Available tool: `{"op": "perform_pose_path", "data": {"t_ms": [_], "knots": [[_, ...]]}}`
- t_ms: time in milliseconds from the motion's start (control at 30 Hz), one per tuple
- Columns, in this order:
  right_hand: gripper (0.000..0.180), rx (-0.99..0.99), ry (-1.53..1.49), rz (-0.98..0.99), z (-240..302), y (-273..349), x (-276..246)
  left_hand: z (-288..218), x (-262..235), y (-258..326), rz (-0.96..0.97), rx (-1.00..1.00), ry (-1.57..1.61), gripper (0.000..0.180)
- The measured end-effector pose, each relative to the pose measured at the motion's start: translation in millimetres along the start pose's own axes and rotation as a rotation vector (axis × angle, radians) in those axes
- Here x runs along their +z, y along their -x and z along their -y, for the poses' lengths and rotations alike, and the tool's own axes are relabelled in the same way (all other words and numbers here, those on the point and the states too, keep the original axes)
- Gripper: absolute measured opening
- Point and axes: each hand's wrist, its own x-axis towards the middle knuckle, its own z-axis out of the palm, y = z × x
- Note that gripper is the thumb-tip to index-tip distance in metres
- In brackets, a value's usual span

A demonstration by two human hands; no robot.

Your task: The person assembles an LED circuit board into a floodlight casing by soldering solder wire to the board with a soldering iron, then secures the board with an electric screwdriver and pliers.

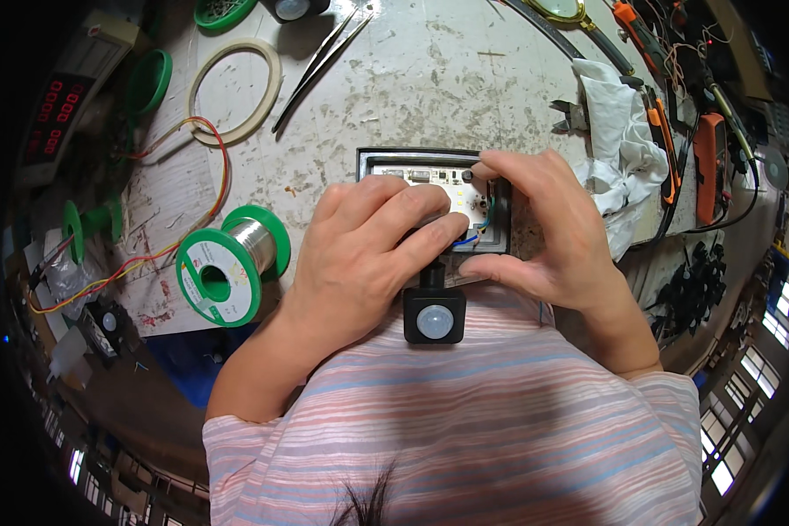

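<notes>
At the table's near edge lies a black rectangular floodlight housing (430,152), open side up, with a white circuit board (451,175) inside. A square black motion sensor (434,317) with a white domed lens hangs from its near side. My left hand (364,237) lies over the left part of the housing, fingers bent, fingertips down by a blue wire (467,240); whatever is under them is hidden. My right hand (565,223) spans the right end, forefinger at the far right corner and thumb at the near edge, gripping the housing between them.
Left of my hands stands a green solder spool (219,280). Beyond are a tape roll (195,83), tweezers (320,70) and red and yellow wires (226,167). A white cloth (618,158), orange-handled tools (662,131) and a magnifying glass (565,9) lie right.
</notes>
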Motion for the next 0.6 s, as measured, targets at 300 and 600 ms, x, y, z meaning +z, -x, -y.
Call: {"op": "perform_pose_path", "data": {"t_ms": [300,600], "knots": [[0.073,-0.022,-0.041,-0.173,-14,17,-9,0,0,0,-0.021,0.037,-0.083,0.037],[0.039,0.231,-0.317,-0.648,-51,46,-55,-1,9,10,-0.092,0.022,-0.058,0.052]]}}
